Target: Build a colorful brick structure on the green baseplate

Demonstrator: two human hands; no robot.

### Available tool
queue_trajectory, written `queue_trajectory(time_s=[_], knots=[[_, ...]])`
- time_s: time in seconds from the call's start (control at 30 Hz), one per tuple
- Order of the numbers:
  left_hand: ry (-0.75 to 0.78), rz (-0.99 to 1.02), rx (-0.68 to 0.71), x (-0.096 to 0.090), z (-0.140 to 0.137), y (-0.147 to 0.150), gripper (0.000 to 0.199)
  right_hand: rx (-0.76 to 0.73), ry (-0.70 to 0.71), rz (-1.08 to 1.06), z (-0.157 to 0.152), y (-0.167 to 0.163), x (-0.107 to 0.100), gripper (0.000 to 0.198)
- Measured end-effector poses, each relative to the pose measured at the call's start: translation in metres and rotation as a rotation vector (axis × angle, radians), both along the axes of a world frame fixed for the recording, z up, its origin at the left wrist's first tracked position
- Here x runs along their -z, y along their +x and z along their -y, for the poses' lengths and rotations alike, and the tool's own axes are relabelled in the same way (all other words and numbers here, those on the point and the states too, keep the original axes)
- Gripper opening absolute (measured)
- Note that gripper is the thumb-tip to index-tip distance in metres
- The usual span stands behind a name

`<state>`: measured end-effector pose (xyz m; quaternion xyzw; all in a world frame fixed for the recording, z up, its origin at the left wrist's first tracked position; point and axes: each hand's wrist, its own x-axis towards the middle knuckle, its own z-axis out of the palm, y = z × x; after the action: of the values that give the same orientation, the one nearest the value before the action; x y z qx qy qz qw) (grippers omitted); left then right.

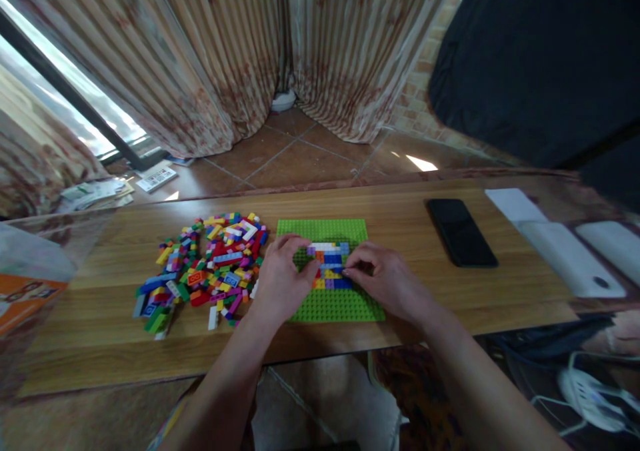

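Note:
A green studded baseplate [327,311] lies on the wooden table in front of me. On its middle sits a patch of toy bricks [330,259] in rows of white, blue, orange, yellow and purple. My left hand [285,274] rests at the patch's left side, thumb and forefinger apart, with no brick visible between them. At the right edge of the patch, my right hand [383,274] has its thumb and fingertips pinched together by the blue and yellow bricks. Whatever the pinch holds is too small to make out.
Left of the baseplate spreads a pile of loose mixed-colour bricks [220,264]. A black phone [461,232] lies on the right of the wooden table [400,204]. White objects [570,257] are beyond the table's right end. An orange and white package [30,294] is at far left.

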<state>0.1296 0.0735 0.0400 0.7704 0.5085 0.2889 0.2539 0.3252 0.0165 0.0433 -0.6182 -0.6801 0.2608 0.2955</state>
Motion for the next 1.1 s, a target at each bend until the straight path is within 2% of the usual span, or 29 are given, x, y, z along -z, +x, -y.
queue_trajectory(time_s=[0.1,0.27,0.53,0.83,1.0,1.1], knots=[[0.072,-0.028,-0.04,0.003,0.006,0.007,0.038,0.019,-0.026,-0.019,-0.001,-0.001,0.0,0.009],[0.048,-0.059,-0.066,0.007,0.011,0.018,0.051,0.063,-0.086,-0.027,-0.002,-0.002,-0.002,0.009],[0.054,-0.024,-0.045,0.011,0.009,0.021,0.047,0.088,-0.119,-0.049,-0.004,-0.003,-0.001,0.01],[-0.029,-0.03,-0.046,0.008,0.014,0.026,0.043,0.03,-0.189,-0.093,-0.007,-0.003,0.0,0.01],[-0.023,0.041,0.002,0.013,0.012,0.02,0.037,-0.025,-0.163,-0.167,-0.008,0.007,0.005,0.02],[-0.088,0.171,-0.053,0.014,0.004,0.012,0.03,0.012,-0.131,-0.17,-0.008,0.013,0.008,0.031]])
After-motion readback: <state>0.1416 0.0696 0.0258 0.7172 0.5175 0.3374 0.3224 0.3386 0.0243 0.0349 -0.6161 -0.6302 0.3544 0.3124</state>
